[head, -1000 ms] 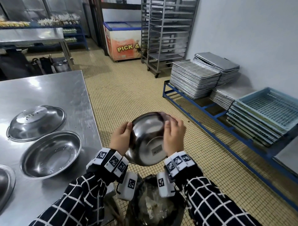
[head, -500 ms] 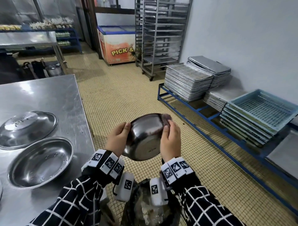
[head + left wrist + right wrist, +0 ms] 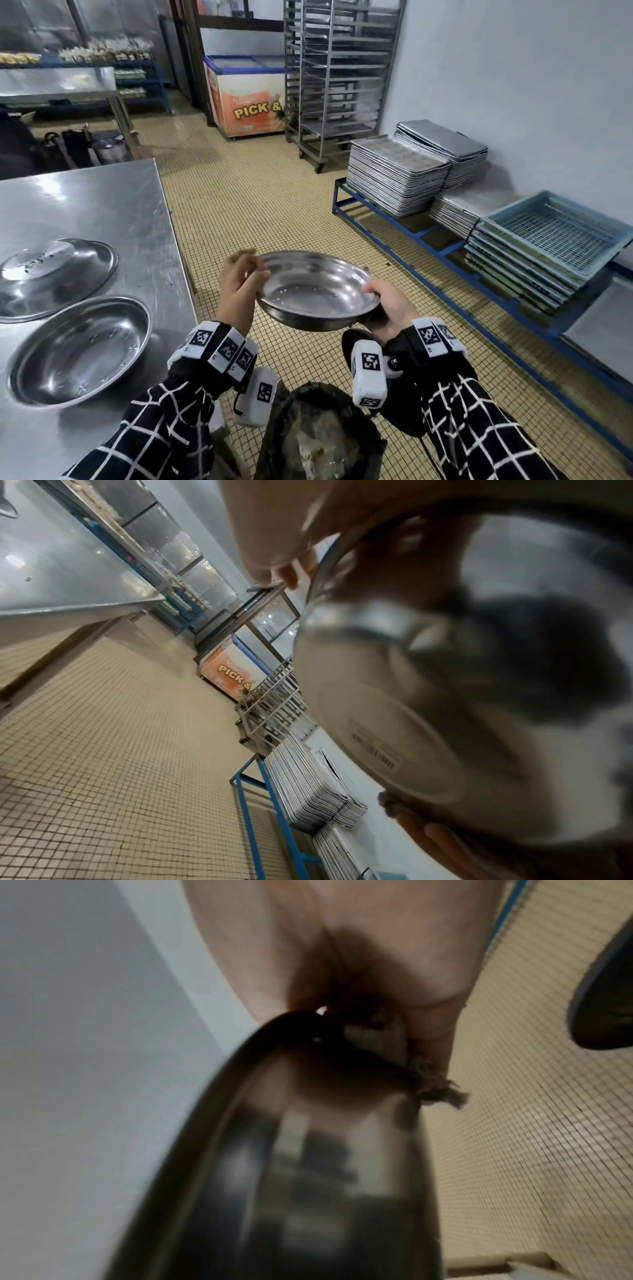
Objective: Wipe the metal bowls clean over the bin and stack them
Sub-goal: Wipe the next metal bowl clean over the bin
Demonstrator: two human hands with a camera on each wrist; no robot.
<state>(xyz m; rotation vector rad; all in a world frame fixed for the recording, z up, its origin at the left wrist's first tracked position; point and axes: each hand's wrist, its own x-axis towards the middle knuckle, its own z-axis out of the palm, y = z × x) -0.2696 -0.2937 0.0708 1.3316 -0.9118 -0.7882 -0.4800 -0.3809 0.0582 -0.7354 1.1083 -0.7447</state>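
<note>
I hold a shallow metal bowl (image 3: 315, 294) mouth-up above the black-bagged bin (image 3: 318, 435). My left hand (image 3: 251, 270) pinches its left rim, thumb inside. My right hand (image 3: 376, 294) grips the right rim, fingers underneath. In the left wrist view the bowl's underside (image 3: 428, 723) with a label fills the right half. The right wrist view shows the bowl's rim (image 3: 308, 1177) blurred, with a scrap of grey rag (image 3: 377, 1039) pressed between my right hand (image 3: 377, 947) and the bowl. On the steel table (image 3: 102, 212) lie an upright bowl (image 3: 78, 349) and an upturned bowl (image 3: 54, 274).
A low blue rack (image 3: 428, 240) along the right wall carries stacks of baking trays (image 3: 397, 174) and blue crates (image 3: 548, 240). A tall trolley rack (image 3: 335, 75) and a chest freezer (image 3: 250, 99) stand at the back. Tiled floor lies between the table and the rack.
The bowl has been turned from bottom-towards-me to mouth-up. My right hand has shifted from the bowl's back to its right rim. The view has swung slightly right.
</note>
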